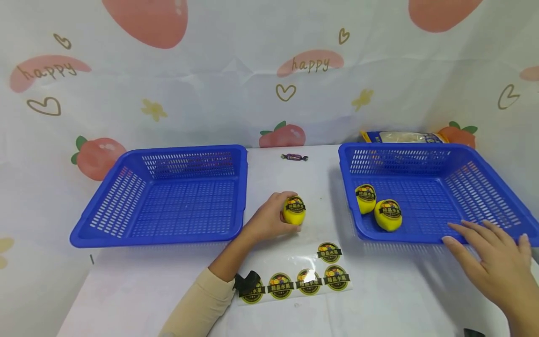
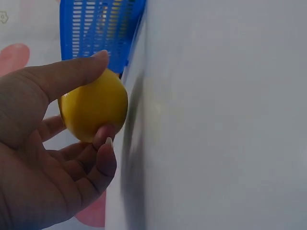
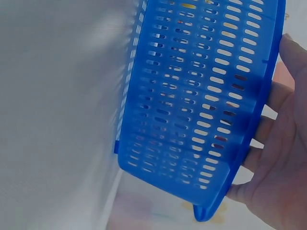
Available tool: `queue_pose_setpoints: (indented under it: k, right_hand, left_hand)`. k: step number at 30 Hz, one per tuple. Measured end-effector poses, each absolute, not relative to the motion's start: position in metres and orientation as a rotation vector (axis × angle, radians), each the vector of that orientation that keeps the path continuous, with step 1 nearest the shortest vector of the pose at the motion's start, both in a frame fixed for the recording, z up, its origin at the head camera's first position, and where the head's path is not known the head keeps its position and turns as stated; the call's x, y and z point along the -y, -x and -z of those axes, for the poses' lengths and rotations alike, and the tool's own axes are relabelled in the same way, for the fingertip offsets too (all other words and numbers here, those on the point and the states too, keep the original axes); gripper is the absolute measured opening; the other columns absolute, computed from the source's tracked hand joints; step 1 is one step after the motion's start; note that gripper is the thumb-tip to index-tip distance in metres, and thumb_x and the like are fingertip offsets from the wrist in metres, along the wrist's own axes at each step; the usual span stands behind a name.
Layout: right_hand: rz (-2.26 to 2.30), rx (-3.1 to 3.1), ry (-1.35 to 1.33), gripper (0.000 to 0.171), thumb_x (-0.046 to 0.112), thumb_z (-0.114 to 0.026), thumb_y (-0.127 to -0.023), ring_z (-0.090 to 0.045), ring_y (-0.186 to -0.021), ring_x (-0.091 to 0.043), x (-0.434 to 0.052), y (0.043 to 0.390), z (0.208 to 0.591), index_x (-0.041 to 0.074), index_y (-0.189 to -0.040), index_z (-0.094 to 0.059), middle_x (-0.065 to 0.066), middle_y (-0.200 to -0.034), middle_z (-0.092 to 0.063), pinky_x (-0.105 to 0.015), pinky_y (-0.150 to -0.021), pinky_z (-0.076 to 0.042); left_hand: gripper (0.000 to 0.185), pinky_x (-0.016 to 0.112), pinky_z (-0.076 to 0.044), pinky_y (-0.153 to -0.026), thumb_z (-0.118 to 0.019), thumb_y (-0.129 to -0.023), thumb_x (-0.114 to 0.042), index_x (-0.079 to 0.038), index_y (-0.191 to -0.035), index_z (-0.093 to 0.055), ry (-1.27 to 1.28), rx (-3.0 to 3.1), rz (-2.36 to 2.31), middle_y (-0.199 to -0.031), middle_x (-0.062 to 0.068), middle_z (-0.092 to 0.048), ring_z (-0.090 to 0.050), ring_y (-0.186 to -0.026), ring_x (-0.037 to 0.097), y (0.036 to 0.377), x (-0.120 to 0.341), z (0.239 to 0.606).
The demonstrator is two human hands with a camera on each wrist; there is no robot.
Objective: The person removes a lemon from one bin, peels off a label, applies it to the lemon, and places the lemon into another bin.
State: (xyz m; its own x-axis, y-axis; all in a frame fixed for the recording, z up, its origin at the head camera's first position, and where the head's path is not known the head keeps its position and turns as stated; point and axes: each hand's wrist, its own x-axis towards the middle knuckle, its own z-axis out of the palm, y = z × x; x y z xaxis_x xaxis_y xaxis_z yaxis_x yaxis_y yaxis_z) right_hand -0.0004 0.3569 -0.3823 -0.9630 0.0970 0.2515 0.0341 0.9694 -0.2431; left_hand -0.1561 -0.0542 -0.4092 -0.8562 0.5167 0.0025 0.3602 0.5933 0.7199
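Between the two baskets, my left hand (image 1: 273,217) grips a yellow lemon (image 1: 294,211) with a round black and gold sticker facing up. Thumb and fingertips curve around the lemon (image 2: 96,106) in the left wrist view, where the sticker is hidden. My right hand (image 1: 498,262) is spread with extended fingers at the front rim of the right blue basket (image 1: 438,238); whether it touches the rim I cannot tell. Two lemons with the same sticker, one lemon (image 1: 388,216) in front of another lemon (image 1: 365,199), lie at that basket's left side.
A second blue basket (image 1: 157,243) stands on the left. A sheet of round stickers (image 1: 294,285) lies at the table's front, partly under my left wrist. A purple wrapped candy (image 1: 294,157) is at the back. Behind the right basket a plastic packet (image 1: 404,136) shows.
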Motion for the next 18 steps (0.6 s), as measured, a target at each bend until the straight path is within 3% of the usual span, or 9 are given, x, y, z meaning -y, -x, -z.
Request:
queue_pose_setpoints:
  k: [9,18]
  right_hand:
    - [-0.366,2.843,0.085,0.054,0.045,-0.055,-0.101,-0.021,-0.138,-0.058,-0.363,0.0,0.391,-0.004,-0.124,-0.059,-0.038,-0.127,-0.05,-0.071,-0.105,0.017]
    - [-0.374,2.819,0.075,0.053,0.045,-0.055,-0.101,-0.022,-0.137,-0.058,-0.36,0.002,0.389,-0.004,-0.123,-0.059,-0.037,-0.126,-0.051,-0.071,-0.106,0.017]
  left_hand:
    - [0.085,0.026,-0.05,-0.072,-0.089,-0.076,-0.033,-0.021,-0.149,-0.045,-0.75,-2.569,-1.178,-0.128,0.005,-0.05,-0.055,-0.082,0.015,0.153,0.029,0.384]
    - [0.085,0.025,-0.051,-0.07,-0.087,-0.077,-0.038,-0.021,-0.148,-0.044,-0.878,-2.55,-1.266,-0.124,-0.002,-0.05,-0.055,-0.085,0.013,0.145,0.001,0.351]
